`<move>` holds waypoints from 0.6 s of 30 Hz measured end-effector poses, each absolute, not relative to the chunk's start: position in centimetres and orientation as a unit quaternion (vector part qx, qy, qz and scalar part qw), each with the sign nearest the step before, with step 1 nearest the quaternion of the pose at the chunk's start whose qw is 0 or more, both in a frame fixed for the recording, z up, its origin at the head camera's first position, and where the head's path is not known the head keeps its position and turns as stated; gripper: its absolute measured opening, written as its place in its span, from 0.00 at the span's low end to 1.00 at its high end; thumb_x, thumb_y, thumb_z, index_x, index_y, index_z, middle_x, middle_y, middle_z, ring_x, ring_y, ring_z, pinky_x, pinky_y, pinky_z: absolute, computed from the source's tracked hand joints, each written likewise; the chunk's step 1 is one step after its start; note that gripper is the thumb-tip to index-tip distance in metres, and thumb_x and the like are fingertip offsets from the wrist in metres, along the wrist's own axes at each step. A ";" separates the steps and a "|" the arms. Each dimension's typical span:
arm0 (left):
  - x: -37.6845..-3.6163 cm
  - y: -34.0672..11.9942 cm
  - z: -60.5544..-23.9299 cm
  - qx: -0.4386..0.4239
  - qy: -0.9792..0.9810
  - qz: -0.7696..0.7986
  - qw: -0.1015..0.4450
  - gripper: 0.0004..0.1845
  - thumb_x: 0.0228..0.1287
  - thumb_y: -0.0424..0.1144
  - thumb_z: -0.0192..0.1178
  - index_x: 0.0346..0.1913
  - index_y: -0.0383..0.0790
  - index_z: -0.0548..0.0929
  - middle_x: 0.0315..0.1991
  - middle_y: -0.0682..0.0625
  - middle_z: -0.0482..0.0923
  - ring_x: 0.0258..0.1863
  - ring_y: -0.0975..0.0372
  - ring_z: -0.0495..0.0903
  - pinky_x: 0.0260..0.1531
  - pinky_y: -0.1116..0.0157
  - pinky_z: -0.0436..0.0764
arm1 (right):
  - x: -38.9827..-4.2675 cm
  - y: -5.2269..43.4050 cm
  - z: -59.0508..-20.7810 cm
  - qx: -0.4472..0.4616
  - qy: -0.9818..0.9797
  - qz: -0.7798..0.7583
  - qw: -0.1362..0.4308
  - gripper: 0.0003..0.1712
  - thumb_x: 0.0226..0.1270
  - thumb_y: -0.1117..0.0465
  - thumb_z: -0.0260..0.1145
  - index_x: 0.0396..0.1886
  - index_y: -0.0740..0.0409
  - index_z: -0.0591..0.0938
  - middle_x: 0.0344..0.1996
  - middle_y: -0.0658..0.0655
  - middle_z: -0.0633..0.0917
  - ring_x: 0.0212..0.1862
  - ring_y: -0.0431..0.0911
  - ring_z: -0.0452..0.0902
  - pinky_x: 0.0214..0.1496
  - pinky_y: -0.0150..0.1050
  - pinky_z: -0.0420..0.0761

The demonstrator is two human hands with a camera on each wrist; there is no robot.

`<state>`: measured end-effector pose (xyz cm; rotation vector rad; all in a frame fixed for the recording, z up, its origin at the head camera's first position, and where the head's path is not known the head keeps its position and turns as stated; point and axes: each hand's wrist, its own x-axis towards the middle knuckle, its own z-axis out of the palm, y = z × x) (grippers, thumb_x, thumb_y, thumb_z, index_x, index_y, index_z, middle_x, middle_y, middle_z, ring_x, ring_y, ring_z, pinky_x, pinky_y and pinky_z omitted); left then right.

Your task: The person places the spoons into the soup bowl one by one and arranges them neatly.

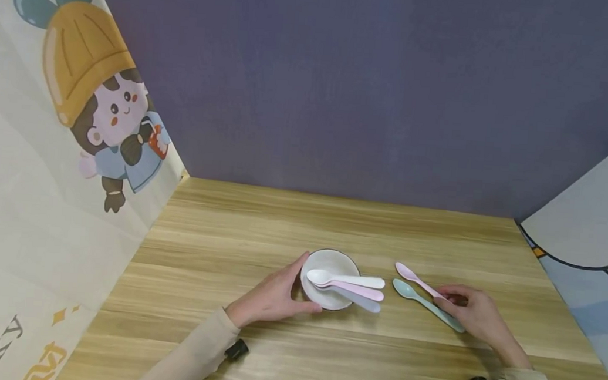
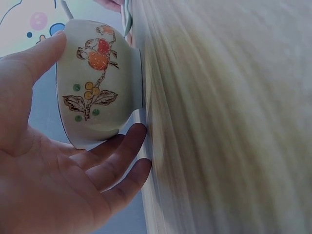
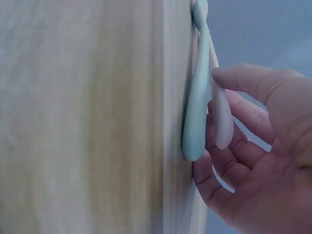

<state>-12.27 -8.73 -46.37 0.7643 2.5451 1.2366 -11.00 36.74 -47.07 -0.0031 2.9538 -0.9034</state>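
left hand (image 1: 278,292) grips the bowl (image 1: 337,261), thumb and fingers spread; right of the bowl, right hand (image 1: 477,317) pinches a pink spoon (image 1: 424,285); behind the bowl, tabletop (image 1: 291,218) extends to its back edge.

head view evenly lit, fairly sharp; pale sheen on the table (image 1: 318,359) near the bottom edge, back wall (image 1: 343,87) dim; left wrist view hazy, table smeared, washed out upper right, bowl (image 2: 97,83) crisper; right wrist view cool-toned, table blurred, spoons (image 3: 196,117) slightly soft
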 end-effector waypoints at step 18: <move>-12.2 -8.8 -46.3 0.253 0.865 0.417 0.116 0.59 0.61 0.65 0.75 0.87 0.53 0.52 0.78 0.52 0.70 0.78 0.56 0.69 0.77 0.48 0.71 | -10.9 36.5 -47.1 0.006 0.949 -0.314 0.035 0.21 0.74 0.48 0.74 0.53 0.59 0.91 0.42 0.56 0.93 0.37 0.29 0.80 0.37 0.29 0.79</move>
